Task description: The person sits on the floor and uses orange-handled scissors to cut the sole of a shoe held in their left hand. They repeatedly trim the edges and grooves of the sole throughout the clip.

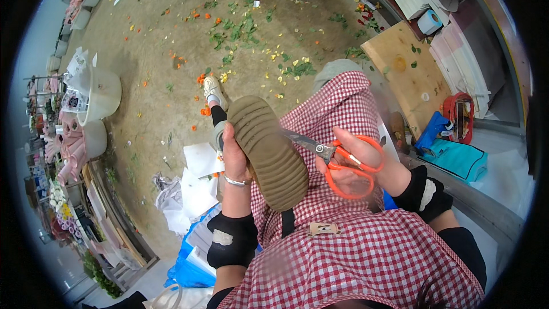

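My left hand point(234, 157), with a bracelet at the wrist, grips the side of a shoe point(266, 149). Its brown ridged sole faces up toward me, and the upper is mostly hidden behind it. In my right hand point(363, 153) is a pair of scissors point(374, 144) with orange handles, its fingers around the loops. The metal blades point left and their tips reach the edge of the sole; whether they touch it I cannot tell. Under both hands lies my red and white checked apron point(337, 100).
Orange petals and green leaves point(243, 31) litter the floor. A white bucket point(106, 94) stands at the left, near flower shelves. White papers point(200, 160) and a blue bag point(189, 260) lie lower left. On the right are a wooden board point(400, 60), a turquoise bag point(457, 160) and a red case point(470, 114).
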Tool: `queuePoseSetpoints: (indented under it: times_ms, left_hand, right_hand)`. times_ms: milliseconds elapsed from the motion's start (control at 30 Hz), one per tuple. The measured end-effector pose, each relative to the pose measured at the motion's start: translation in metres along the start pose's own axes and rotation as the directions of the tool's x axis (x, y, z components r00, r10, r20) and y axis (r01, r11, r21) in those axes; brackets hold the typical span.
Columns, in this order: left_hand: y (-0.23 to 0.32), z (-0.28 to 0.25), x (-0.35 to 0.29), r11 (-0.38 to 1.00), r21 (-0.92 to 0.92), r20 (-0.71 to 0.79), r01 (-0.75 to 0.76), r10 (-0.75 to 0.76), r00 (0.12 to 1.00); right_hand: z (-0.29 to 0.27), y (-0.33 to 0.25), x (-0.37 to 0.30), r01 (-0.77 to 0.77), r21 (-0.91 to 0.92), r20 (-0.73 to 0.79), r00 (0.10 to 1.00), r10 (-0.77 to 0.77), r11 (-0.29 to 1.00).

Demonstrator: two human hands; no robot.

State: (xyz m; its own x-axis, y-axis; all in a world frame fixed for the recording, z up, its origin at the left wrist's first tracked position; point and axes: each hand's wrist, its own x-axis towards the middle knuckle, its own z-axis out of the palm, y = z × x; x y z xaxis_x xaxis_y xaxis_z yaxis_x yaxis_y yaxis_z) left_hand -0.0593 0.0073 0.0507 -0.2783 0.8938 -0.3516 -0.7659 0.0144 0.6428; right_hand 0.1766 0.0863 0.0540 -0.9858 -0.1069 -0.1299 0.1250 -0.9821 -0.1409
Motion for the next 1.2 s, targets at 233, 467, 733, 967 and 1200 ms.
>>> queuePoseSetpoints:
  times_ms: [233,467,733,967,1200]
  left_hand:
    - [-0.007,0.003,-0.005,0.988,0.084,-0.070,-0.131,0.137,0.988]
    - [-0.012,0.005,-0.006,0.953,0.145,-0.086,-0.267,0.281,0.956]
    - [-0.014,-0.003,-0.008,0.966,0.059,-0.043,-0.254,0.256,0.966]
    - [-0.011,-0.001,-0.009,0.973,0.021,-0.053,-0.231,0.232,0.971]
    - [-0.011,0.009,0.000,0.979,-0.019,-0.049,-0.205,0.204,0.978]
  right_hand:
    - [0.010,0.010,0.011,0.123,-0.190,-0.042,0.990,-0.133,0.974]
    - [0.020,0.022,0.013,0.178,-0.144,-0.118,0.974,-0.196,0.973]
    - [0.027,0.025,0.016,0.184,-0.221,-0.127,0.968,-0.216,0.958]
    - [0.024,0.031,0.022,0.226,-0.186,-0.139,0.957,-0.253,0.956]
    - [0.024,0.026,0.022,0.257,-0.221,-0.145,0.945,-0.292,0.941]
